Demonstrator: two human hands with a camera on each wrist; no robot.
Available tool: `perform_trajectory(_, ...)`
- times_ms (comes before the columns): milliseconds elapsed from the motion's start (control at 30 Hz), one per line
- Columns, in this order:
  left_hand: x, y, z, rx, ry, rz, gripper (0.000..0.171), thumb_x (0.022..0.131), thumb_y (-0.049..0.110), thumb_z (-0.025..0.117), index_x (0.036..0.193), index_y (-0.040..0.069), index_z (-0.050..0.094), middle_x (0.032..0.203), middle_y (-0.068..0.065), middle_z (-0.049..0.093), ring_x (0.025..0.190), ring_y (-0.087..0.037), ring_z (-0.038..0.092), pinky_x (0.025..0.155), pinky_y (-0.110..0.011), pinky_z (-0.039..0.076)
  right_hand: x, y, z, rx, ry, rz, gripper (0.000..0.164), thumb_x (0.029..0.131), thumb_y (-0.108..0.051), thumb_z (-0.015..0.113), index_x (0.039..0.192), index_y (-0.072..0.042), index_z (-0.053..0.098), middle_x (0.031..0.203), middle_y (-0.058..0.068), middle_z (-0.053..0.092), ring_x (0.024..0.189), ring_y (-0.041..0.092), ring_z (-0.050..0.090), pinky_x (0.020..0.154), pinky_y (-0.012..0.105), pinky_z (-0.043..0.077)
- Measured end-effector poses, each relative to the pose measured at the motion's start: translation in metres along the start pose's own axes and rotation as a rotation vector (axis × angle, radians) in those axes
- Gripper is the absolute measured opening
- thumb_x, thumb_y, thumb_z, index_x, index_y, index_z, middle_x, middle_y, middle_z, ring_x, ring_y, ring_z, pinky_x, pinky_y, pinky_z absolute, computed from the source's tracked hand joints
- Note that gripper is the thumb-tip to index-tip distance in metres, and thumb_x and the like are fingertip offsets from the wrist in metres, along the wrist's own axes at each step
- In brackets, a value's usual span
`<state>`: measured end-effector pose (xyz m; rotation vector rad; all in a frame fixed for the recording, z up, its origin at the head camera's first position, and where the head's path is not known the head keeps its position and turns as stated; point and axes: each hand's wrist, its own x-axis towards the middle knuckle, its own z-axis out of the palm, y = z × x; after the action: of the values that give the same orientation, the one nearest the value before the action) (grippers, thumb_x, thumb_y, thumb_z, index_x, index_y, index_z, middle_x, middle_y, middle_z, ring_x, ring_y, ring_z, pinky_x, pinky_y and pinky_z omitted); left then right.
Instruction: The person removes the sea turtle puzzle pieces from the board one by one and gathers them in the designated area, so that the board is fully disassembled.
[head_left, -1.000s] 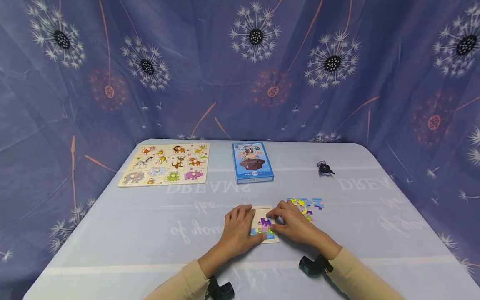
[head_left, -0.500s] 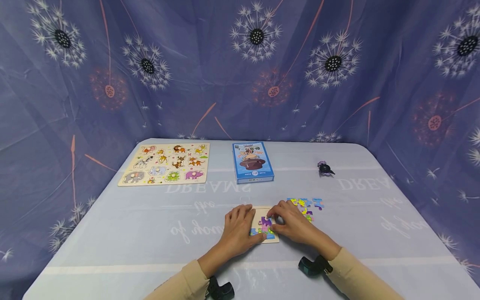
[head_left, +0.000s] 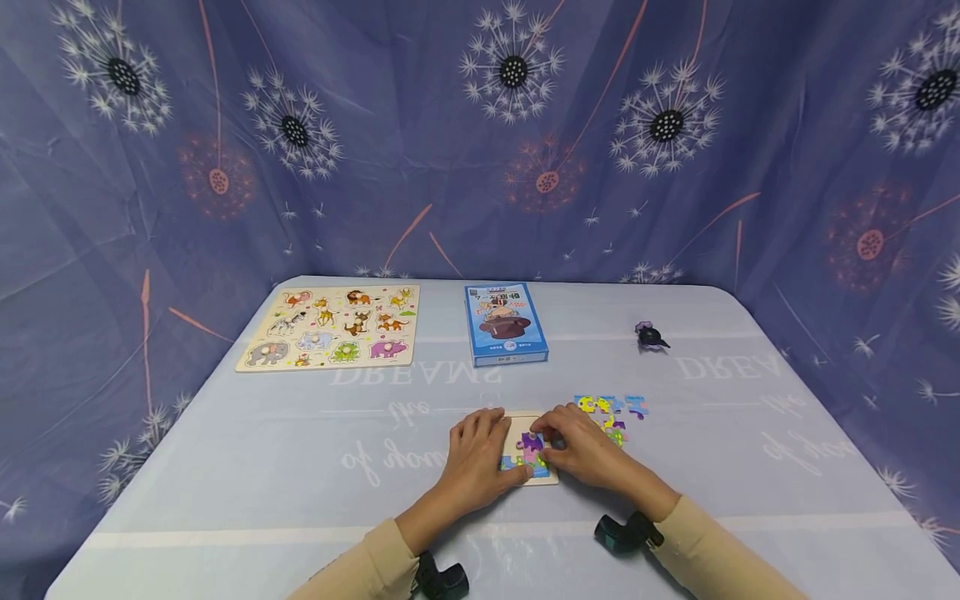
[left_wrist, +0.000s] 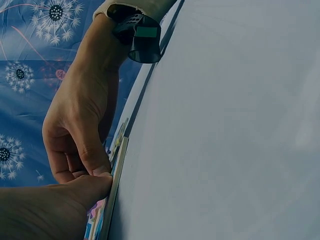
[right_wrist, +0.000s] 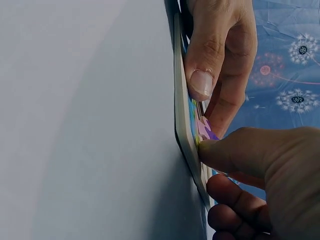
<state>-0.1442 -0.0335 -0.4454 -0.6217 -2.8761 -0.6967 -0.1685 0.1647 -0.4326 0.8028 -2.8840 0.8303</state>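
The left-hand grip (head_left: pixel 478 454) grasps the puzzle tray (head_left: pixel 519 424) — fingers along its left side, thumb over the near edge. The right-hand grip (head_left: pixel 587 443) bends over the right side, thumb and forefinger at the purple piece (head_left: pixel 531 443); a pinch cannot be confirmed. The tray, partly filled, lies flat on the table (head_left: pixel 225 475). Loose pieces (head_left: pixel 602 405) lie just beyond the right-hand grip. Farther out: animal board (head_left: pixel 339 330), blue box (head_left: pixel 506 325), small dark object (head_left: pixel 649 337).
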Motion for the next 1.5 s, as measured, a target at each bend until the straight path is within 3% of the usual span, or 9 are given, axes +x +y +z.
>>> perform_trajectory(567,-0.001,0.001,0.000,-0.011,-0.010,-0.009,0.070,0.077,0.048,0.069,0.131,0.006,0.052,0.139,-0.010,0.044,0.130,-0.029,0.035,0.104,-0.052,0.026,-0.006,0.008,-0.008,-0.069,0.076,0.009,0.028,0.077,-0.016,0.074,0.104,-0.018,0.068,0.092,-0.010,0.063,0.087,0.005,0.049,0.077,0.029,0.045)
perform_trajectory(1067,-0.001,0.001,-0.001,-0.034,-0.014,-0.005,0.071,0.077,0.047,0.069,0.132,0.005,0.051,0.139,-0.010,0.043,0.131,-0.030,0.034,0.104,-0.052,0.025,-0.054,0.079,-0.058,-0.163,0.217,0.012,0.029,0.074,-0.010,0.077,0.102,-0.015,0.069,0.089,-0.009,0.064,0.083,0.009,0.050,0.071,0.029,0.043)
perform_trajectory(1500,-0.001,0.001,-0.001,-0.031,-0.018,-0.011,0.071,0.078,0.047,0.069,0.132,0.006,0.051,0.140,-0.010,0.043,0.131,-0.030,0.033,0.104,-0.052,0.024,-0.074,0.112,-0.076,-0.209,0.137,0.130,0.029,0.077,-0.013,0.073,0.106,-0.016,0.069,0.095,-0.005,0.066,0.089,0.013,0.053,0.077,0.034,0.043)
